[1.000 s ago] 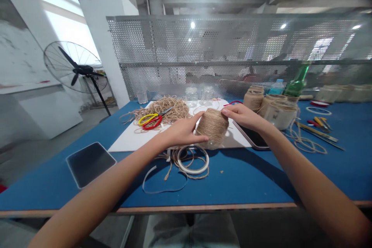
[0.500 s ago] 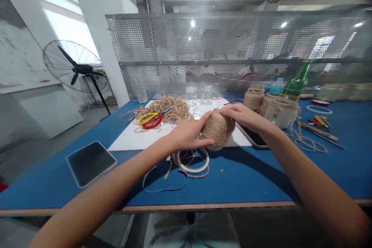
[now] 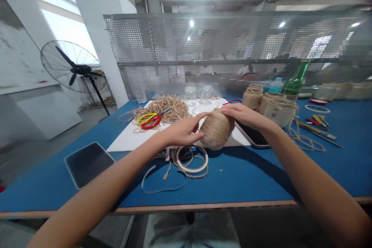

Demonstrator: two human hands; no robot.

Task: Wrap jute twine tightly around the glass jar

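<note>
A glass jar wrapped in jute twine [image 3: 217,128] is tilted above the front edge of a white board [image 3: 122,141], its lower end bare of twine. My left hand [image 3: 186,130] is closed at the jar's left side, thumb low and index finger near the top. My right hand [image 3: 242,114] grips the upper right, fingers over the top edge. Just below lie a white tape roll [image 3: 207,161] and loose twine [image 3: 165,173]. Scissors with yellow and red handles [image 3: 151,120] rest on a heap of jute twine [image 3: 174,106].
Twine-wrapped jars [image 3: 252,97] and a green bottle [image 3: 296,79] stand at right. A phone [image 3: 255,137] lies beside my right hand, a dark tablet-like slab [image 3: 87,162] at left. Brushes [image 3: 316,131] are far right. Clear jars [image 3: 190,95] stand by the mesh screen [image 3: 162,46].
My left thumb has drawn back from across the jar's lower front to its left side. The right hand keeps its hold. The view has shifted slightly.
</note>
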